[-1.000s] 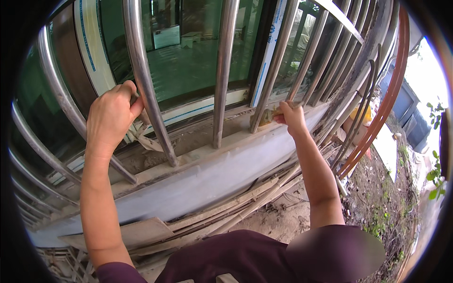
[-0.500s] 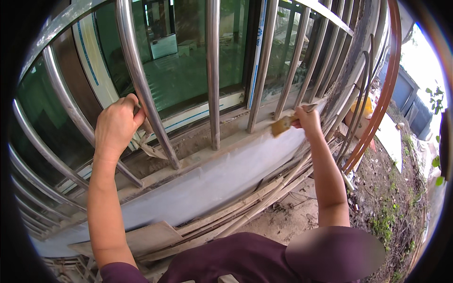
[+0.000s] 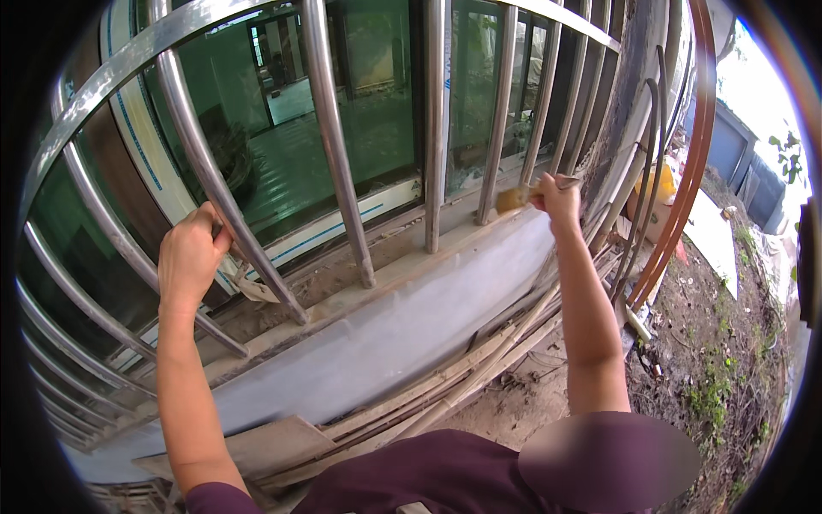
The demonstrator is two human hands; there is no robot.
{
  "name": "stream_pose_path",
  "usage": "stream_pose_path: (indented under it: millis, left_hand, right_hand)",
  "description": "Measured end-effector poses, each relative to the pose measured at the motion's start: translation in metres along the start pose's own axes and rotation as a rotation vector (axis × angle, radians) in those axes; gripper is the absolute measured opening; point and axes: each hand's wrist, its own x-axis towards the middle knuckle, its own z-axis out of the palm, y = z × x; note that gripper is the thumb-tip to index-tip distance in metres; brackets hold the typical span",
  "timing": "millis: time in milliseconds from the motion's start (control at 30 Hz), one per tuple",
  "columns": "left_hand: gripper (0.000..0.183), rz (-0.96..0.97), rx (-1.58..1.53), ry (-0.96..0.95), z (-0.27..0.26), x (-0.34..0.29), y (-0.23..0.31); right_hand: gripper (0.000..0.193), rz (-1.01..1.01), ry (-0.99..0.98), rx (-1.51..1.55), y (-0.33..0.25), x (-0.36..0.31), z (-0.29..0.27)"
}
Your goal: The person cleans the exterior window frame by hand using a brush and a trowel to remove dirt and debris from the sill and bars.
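My right hand [image 3: 558, 201] is closed round a flat paintbrush [image 3: 512, 200]. Its yellowish bristles point left, close to the foot of a metal bar on the ledge. My left hand [image 3: 190, 261] is closed beside another steel bar [image 3: 201, 154], its fingers curled at the bar's left side. What those fingers hold is hidden. Just below that hand, a pale flat piece [image 3: 255, 289] lies or hangs behind the bar, above the dirty sill. I cannot tell whether it joins the hand. Dust and debris cover the window ledge [image 3: 398, 276] beneath the bars.
Behind the bars stands a green-tinted window [image 3: 282, 163]. Below the ledge runs a smooth grey wall face [image 3: 377, 347]. Long poles [image 3: 479, 368] and a board [image 3: 278, 441] lie at its foot. Reddish-brown pipes [image 3: 685, 188] rise at the right, beside weedy soil [image 3: 685, 377].
The paintbrush has moved up toward the bar's foot, its bristles swinging up. My left hand sits lower and further left in view. The whole view has shifted slightly.
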Motion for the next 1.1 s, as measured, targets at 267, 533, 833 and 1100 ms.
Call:
stream_pose_path:
  millis: [267, 533, 833, 1100]
  left_hand:
    - [0.015, -0.022, 0.059, -0.045, -0.002, -0.003, -0.009]
    - [0.021, -0.020, 0.060, 0.186, 0.005, -0.006, -0.006]
    - [0.021, -0.150, 0.044, 0.313, -0.020, -0.044, 0.011]
    - [0.010, -0.238, -0.133, 0.453, -0.070, -0.100, -0.005]
  right_hand:
    - [0.018, 0.044, -0.057, -0.397, -0.006, -0.008, -0.024]
    - [0.022, -0.008, -0.341, -0.113, -0.032, -0.071, -0.031]
    - [0.019, -0.049, -0.469, -0.288, -0.033, -0.082, 0.013]
    - [0.020, -0.039, -0.623, 0.147, -0.079, -0.122, 0.043]
